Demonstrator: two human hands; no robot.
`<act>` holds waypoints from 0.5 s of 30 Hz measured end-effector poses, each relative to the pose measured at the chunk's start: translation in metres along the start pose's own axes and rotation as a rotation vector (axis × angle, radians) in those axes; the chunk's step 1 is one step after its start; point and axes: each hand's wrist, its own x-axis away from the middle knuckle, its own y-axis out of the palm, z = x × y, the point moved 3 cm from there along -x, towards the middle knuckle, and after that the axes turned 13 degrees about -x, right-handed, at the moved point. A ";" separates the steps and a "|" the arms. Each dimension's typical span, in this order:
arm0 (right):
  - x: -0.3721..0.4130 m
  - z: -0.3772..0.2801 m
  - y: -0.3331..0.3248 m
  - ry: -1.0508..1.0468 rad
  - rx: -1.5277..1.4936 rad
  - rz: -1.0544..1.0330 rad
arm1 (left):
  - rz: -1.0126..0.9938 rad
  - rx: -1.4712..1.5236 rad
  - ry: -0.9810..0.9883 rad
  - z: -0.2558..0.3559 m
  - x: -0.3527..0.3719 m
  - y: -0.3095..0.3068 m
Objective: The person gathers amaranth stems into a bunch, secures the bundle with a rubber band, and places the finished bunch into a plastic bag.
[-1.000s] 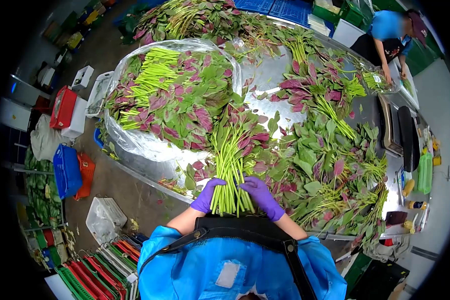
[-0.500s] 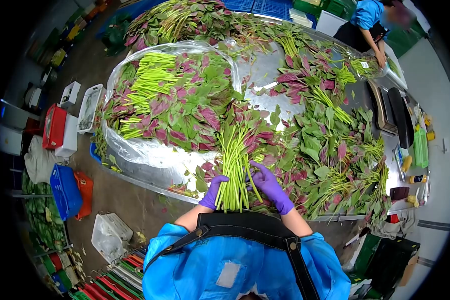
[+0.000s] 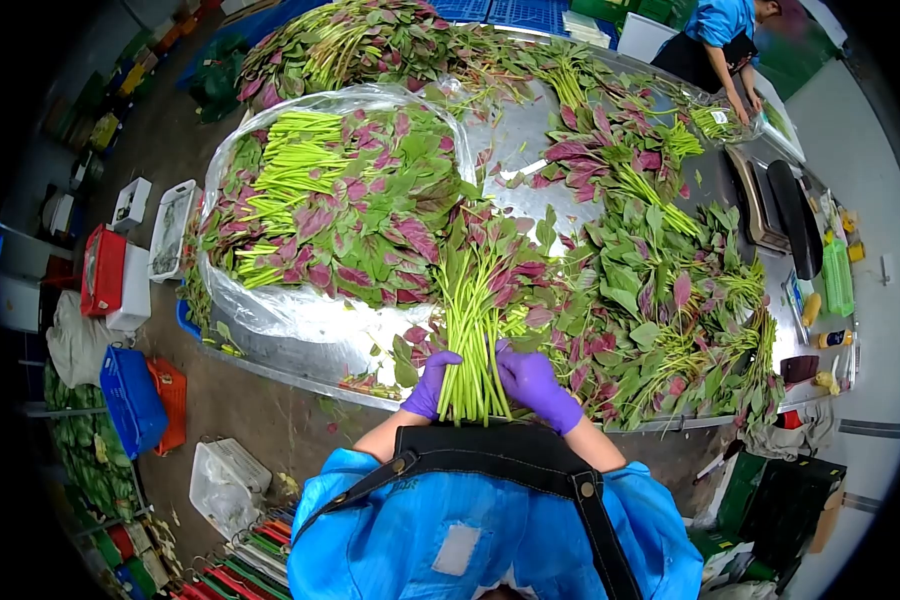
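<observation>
A bunch of red-and-green amaranth [image 3: 469,350] lies at the table's front edge, its cut stems toward me and its leaves pointing away. My left hand [image 3: 432,384], in a purple glove, is closed round the left side of the stems. On the other side, my right hand [image 3: 537,385], gloved too, presses against the stems with its fingers curled; some fingertips are hidden. Ahead and to the left, more amaranth [image 3: 300,165] is stacked in a clear plastic bag [image 3: 232,290]. Loose amaranth [image 3: 640,270] covers the table on my right.
The metal table [image 3: 300,362] holds a knife [image 3: 526,170] and a dark scale-like device [image 3: 770,205]. A co-worker [image 3: 715,45] handles a packed bunch at the far right. Crates [image 3: 135,395] and a white basket [image 3: 225,482] stand on the floor to the left.
My right hand has closed in from the right against the stems, and a stem that stood apart is now with the bunch. My left hand keeps its grip.
</observation>
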 end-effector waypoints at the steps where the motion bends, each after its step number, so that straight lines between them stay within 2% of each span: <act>1: 0.003 -0.011 -0.008 -0.018 -0.032 -0.178 | -0.109 0.081 0.044 -0.001 -0.005 0.008; 3: 0.013 -0.022 -0.023 -0.007 -0.141 -0.513 | -0.126 0.045 0.057 0.003 -0.004 0.017; 4: 0.019 -0.016 -0.032 -0.006 -0.142 -0.515 | -0.142 0.007 0.065 0.004 -0.002 0.020; 6: 0.033 0.004 -0.045 0.330 -0.507 -0.817 | -0.122 -0.022 0.061 0.004 -0.002 0.019; 7: 0.037 0.016 -0.053 0.327 -0.504 -0.819 | -0.105 -0.005 0.059 0.004 -0.001 0.021; 9: 0.041 0.056 -0.061 0.354 0.369 -0.792 | -0.122 0.031 0.062 0.002 -0.003 0.016; 10: 0.039 0.064 -0.057 0.349 0.372 -0.792 | -0.124 0.030 0.067 0.002 -0.001 0.019; 12: 0.028 0.076 -0.057 0.364 0.574 -0.617 | -0.078 -0.015 0.050 0.005 0.001 0.026; 13: 0.012 0.052 -0.056 0.190 0.364 -0.332 | -0.121 -0.007 0.048 0.004 0.000 0.022; 15: -0.022 0.026 -0.039 0.008 0.046 0.077 | -0.098 -0.016 0.042 0.001 0.002 0.019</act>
